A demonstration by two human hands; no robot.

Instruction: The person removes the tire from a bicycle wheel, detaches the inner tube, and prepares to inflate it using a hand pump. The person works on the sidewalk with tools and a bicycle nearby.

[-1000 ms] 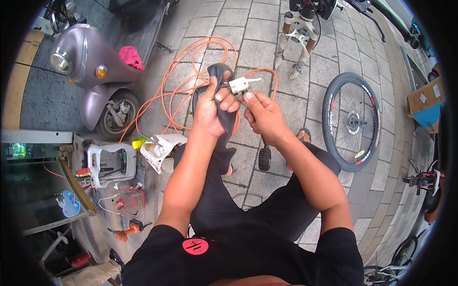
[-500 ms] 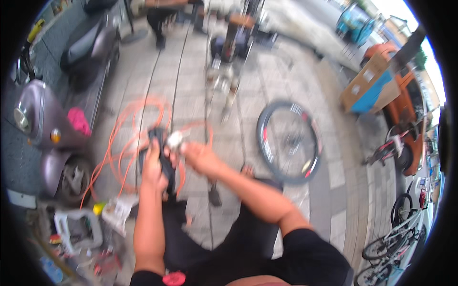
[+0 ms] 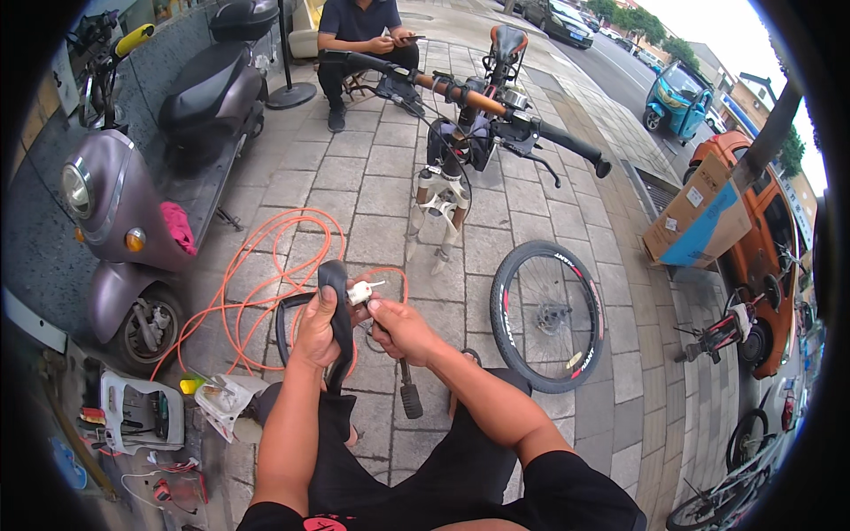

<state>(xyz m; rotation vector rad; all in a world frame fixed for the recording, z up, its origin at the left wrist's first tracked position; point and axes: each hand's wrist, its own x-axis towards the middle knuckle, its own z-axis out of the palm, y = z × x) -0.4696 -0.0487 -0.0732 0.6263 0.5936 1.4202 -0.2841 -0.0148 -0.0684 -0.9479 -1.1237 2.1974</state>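
Observation:
My left hand (image 3: 317, 334) is closed round a black rubber inner tube (image 3: 341, 332), which stands up in a loop past my thumb and hangs toward my knee. My right hand (image 3: 403, 332) is closed just right of it, its thumb and forefinger pinched at a small white piece with a thin pale tip (image 3: 360, 292). That piece lies between my two hands; its exact kind is unclear. An orange hose (image 3: 257, 265) lies coiled on the paving beyond my left hand, one loop passing behind my hands. Below my right hand is a rod with a black ridged end (image 3: 410, 400).
A bicycle wheel with tyre (image 3: 546, 316) lies to the right. Ahead stands a bicycle without its front wheel, its fork (image 3: 440, 208) facing me. A scooter (image 3: 133, 203) is left, loose tools and a white plastic frame (image 3: 142, 411) near left. A person (image 3: 367, 44) sits beyond; a cardboard box (image 3: 699, 217) stands right.
The view has tilted up and sharpened, so the scene sits lower. My hands stay close together, with the inner tube and white piece still between them.

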